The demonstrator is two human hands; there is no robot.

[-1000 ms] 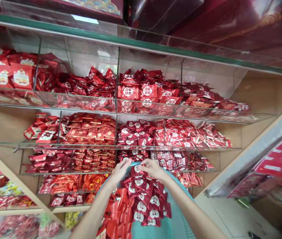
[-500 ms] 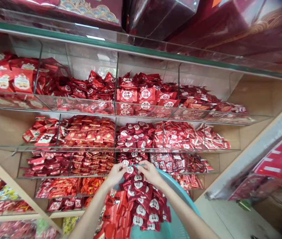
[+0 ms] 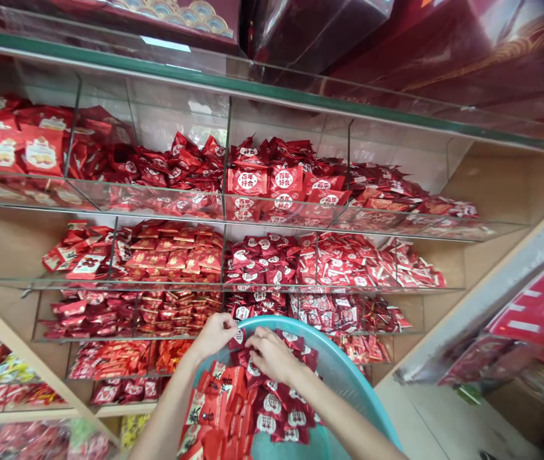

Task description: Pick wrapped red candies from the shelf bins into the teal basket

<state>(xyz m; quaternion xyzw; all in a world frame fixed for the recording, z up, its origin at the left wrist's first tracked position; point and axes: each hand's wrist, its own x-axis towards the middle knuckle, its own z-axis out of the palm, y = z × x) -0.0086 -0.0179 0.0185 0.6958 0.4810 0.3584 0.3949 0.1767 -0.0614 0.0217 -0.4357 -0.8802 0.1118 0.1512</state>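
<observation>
Just inside the far rim of the teal basin (image 3: 351, 370), both hands have sunk lower: the left hand (image 3: 213, 333) pinches a dark red packet (image 3: 239, 337), while the right hand (image 3: 272, 356) presses bunched fingers on the pile (image 3: 279, 404), grip unclear.

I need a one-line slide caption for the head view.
Left hand pinching and right hand touching dark red sweet packets in a teal basket, before stocked glass shelves.

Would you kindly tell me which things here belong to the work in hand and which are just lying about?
In hand: left hand, right hand, both on the dark red packets; bright red packets beside them; turquoise basin holding both.
Lying about: shelved packets; their glass bins; dark red boxes on top.
</observation>
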